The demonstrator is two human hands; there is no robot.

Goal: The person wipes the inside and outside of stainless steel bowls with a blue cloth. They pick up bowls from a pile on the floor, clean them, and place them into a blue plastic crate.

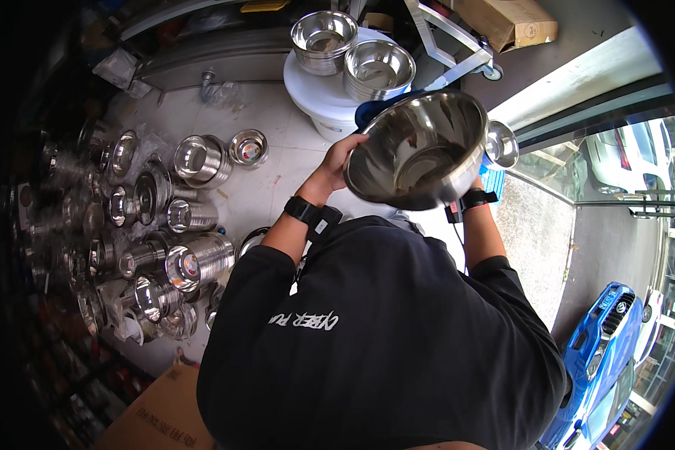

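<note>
A large, shiny stainless steel basin (pixel 422 149) is held up in front of my chest, tilted with its inside facing me. My left hand (pixel 340 163) grips its left rim, thumb over the edge. On the right side my right hand (pixel 477 183) is mostly hidden behind the basin; only a small part near the wrist shows. Beyond it, two stacks of steel bowls, a left stack (pixel 323 42) and a right stack (pixel 379 70), stand on a round white lid (pixel 304 84). A smaller steel bowl (pixel 502 145) shows just right of the basin.
Many stacked steel bowls and pots (pixel 199 261) cover the floor at left, some among clear plastic wrap. A cardboard box (pixel 157 413) lies at lower left, another box (pixel 506 25) at upper right beside a wheeled metal frame (pixel 450 45). Glass and a blue car (pixel 602 349) are at right.
</note>
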